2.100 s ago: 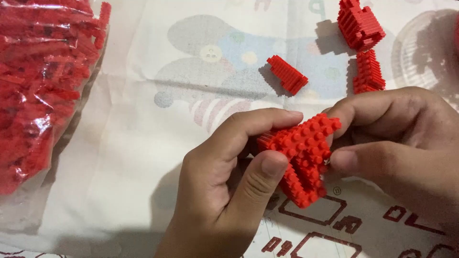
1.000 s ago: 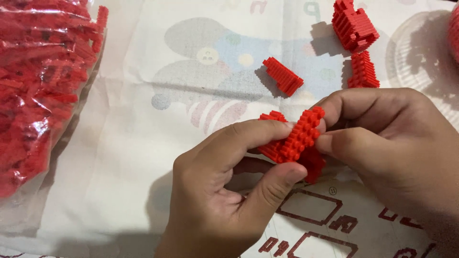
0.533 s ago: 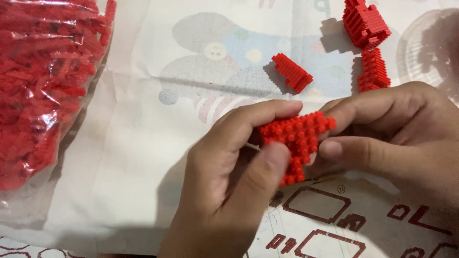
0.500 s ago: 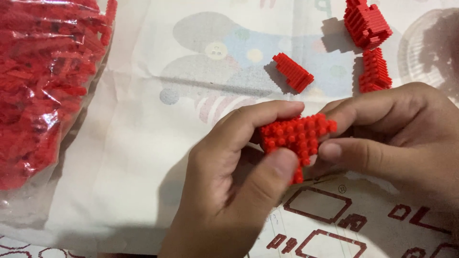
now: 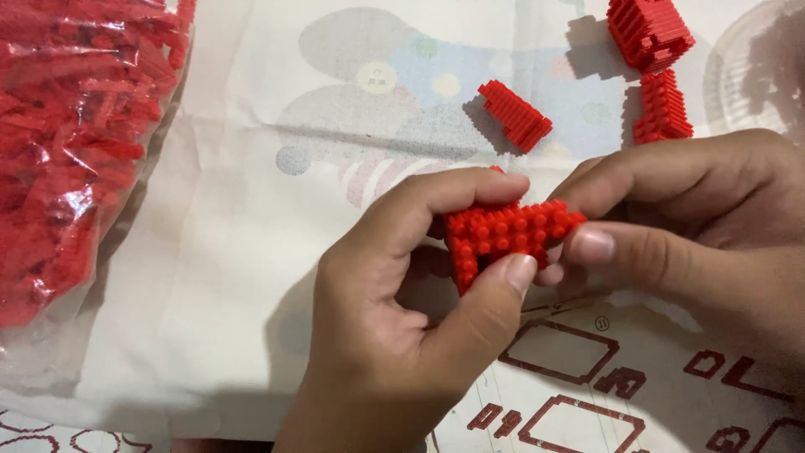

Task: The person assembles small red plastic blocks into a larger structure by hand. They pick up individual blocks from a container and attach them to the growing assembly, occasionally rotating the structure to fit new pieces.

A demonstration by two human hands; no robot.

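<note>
The worktop (image 5: pixel 251 277) fills the frame, covered by a pale printed sheet with faded cartoon shapes up top and dark red outline diagrams along the lower right; down the left edge sits the big clear bag of red bricks (image 5: pixel 75 143), bulging and crinkled, well apart from the action; and now the hands, centre and right of frame. The left hand (image 5: pixel 394 335) comes up from the bottom centre, thumb and forefinger pinching the left part of the red brick assembly (image 5: pixel 503 239); the right hand (image 5: pixel 696 226) comes in from the right edge, thumb and forefinger nipped onto the assembly's right end; so both are pressed in on the one piece, which sits in the air just above the sheet, dead centre.

What's new: a moment ago the assembly stood more on edge, then showed a broad triangular face; now it is turned so a long studded strip faces up and the lower part tucks behind the left thumb; by my reading the piece is being turned over and squeezed tight rather than extended.

Smaller bits: two ribbed red sub-builds (image 5: pixel 650 33) stacked at the upper right, and a small red block (image 5: pixel 516 115) lying alone above the hands, untouched.
</note>
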